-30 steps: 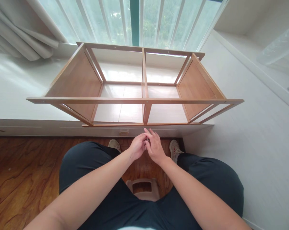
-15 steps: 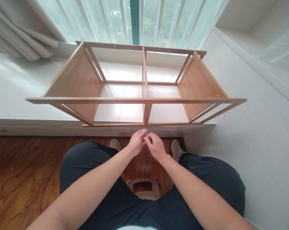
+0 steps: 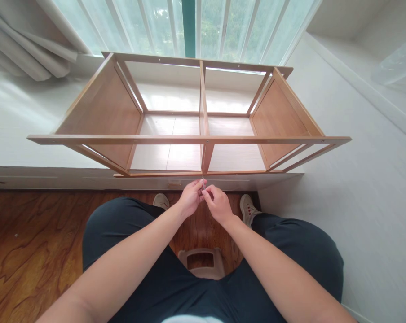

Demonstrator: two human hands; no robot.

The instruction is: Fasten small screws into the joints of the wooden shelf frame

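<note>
Where both hands' fingers pinch it, small metal piece mostly hidden, unidentifiable

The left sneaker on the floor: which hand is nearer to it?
Left. The left hand is just right of and above the left sneaker; the right hand lies farther right, nearer the right sneaker.

A small metal piece is pinched between the fingertips of the left hand and the right hand, which are pressed together. Just beyond the fingertips, the shelf frame is laid on its side on the platform, its middle divider directly ahead of them. Behind the frame, the window is found. Below the fingers, two shoes are set on the floor, and nearer the body a stool is seated upon, between the knees.
</note>
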